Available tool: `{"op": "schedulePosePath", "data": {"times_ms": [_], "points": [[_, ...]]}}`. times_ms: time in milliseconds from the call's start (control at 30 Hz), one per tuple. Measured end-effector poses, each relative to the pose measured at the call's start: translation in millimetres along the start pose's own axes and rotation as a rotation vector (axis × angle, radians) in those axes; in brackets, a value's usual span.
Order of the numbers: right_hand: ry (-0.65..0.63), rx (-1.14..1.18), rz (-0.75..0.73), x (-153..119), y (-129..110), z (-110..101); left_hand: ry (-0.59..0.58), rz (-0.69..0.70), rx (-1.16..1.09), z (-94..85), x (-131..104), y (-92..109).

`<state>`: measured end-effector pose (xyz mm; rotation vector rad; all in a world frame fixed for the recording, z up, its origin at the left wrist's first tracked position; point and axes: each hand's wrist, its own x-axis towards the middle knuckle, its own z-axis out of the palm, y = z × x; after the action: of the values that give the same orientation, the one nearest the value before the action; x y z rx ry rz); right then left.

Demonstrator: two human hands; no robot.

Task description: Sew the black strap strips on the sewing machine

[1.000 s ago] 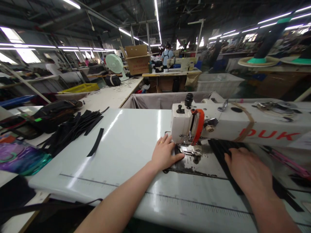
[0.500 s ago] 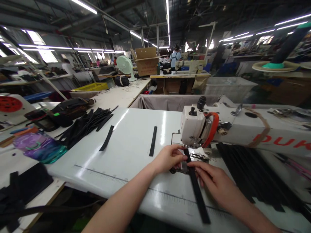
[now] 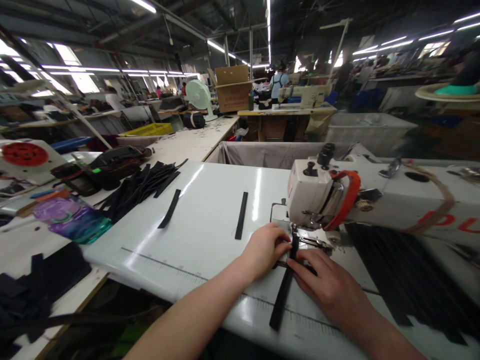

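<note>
A black fabric strip (image 3: pixel 282 298) runs from under the needle area of the white sewing machine (image 3: pixel 318 192) toward the table's front edge. My right hand (image 3: pixel 326 280) pinches the strip just in front of the presser foot, fingers closed on it. My left hand (image 3: pixel 267 250) is at the strip's left side with thumb and fingertips pressed together at its edge, close to the needle. The fingertips partly hide the strip there. Two short black strips lie apart on the white tabletop (image 3: pixel 206 215) to the left.
Long black strips (image 3: pixel 408 275) lie right of the machine, under its arm. A pile of black strips (image 3: pixel 144 185) and a purple-teal pouch (image 3: pixel 71 217) sit to the left. Behind the table is a grey cloth-lined bin (image 3: pixel 258 154). Farther back stand a fan (image 3: pixel 198 95) and a cardboard box (image 3: pixel 233 90).
The strip's near end has swung to the left, so it now slants the other way. My right hand has shifted with it, while my left stays by the needle. The view has turned slightly right.
</note>
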<state>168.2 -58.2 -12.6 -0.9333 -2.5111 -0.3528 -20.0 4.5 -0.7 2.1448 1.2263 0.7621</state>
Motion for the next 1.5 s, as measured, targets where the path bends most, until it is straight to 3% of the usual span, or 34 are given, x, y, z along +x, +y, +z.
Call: {"op": "schedulePosePath", "data": {"times_ms": [100, 200, 467, 900, 1233, 1500], "points": [[0.04, -0.046, -0.026, -4, 0, 3, -0.005, 0.128, 0.18, -0.7, -1, 2], [0.061, -0.038, -0.044, -3, 1, 5, -0.041, 0.157, 0.263, -1.1, -2, 3], [0.064, -0.022, 0.076, -1, 1, 14, -0.068, 0.221, 0.25, 3.4, 0, 2], [0.027, -0.028, 0.105, -1, -1, 13, -0.093, 0.185, 0.32, 6.9, 3, 5], [0.074, 0.015, 0.168, 8, -2, 8, -0.044, 0.108, 0.455, 13.6, -1, 11], [0.08, 0.084, 0.218, 9, 2, 8, -0.045, 0.101, 0.392, 14.0, 7, 10]]}}
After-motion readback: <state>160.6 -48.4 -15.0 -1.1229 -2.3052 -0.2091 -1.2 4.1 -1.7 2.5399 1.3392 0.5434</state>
